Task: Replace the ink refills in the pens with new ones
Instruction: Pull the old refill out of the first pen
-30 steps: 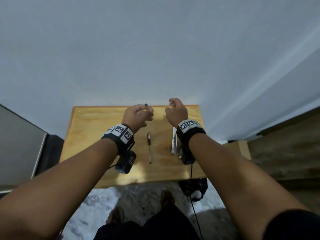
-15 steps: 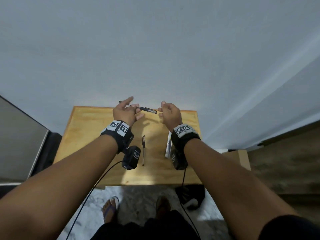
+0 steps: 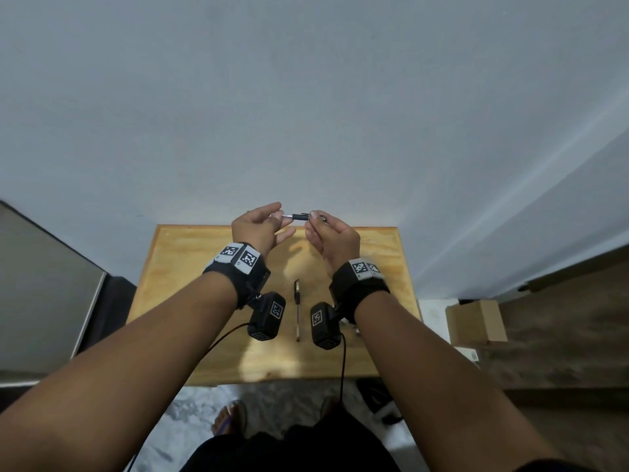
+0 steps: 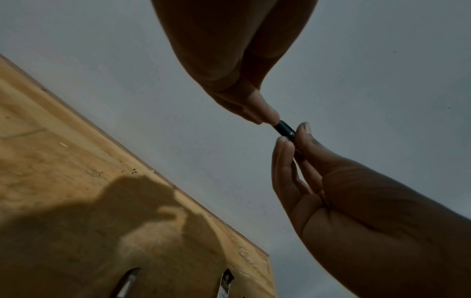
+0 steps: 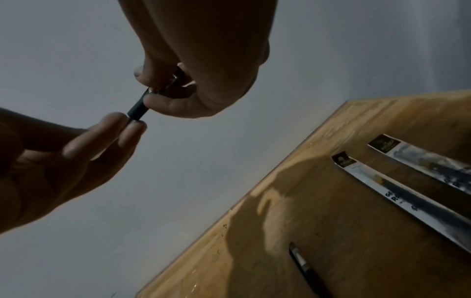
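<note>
A black pen [image 3: 300,217] is held level above the far edge of the wooden table [image 3: 190,267]. My left hand [image 3: 280,218] pinches its left end and my right hand [image 3: 315,216] pinches its right end. The left wrist view shows the short black barrel [image 4: 285,130] between both sets of fingertips; in the right wrist view the same barrel [image 5: 137,110] is seen. A second pen [image 3: 297,308] lies on the table between my wrists. Two refill packets [image 5: 407,193] lie on the table on the right, mostly hidden under my right wrist in the head view.
A pale wall rises directly behind the table. A cardboard box [image 3: 476,321] sits on the floor to the right, and a grey cabinet [image 3: 41,284] stands to the left. The wrist cameras' cables hang over the table's front edge.
The left hand turned the pen from upright to level and raised it. The right hand, apart before, came in and now pinches the pen's other end.
</note>
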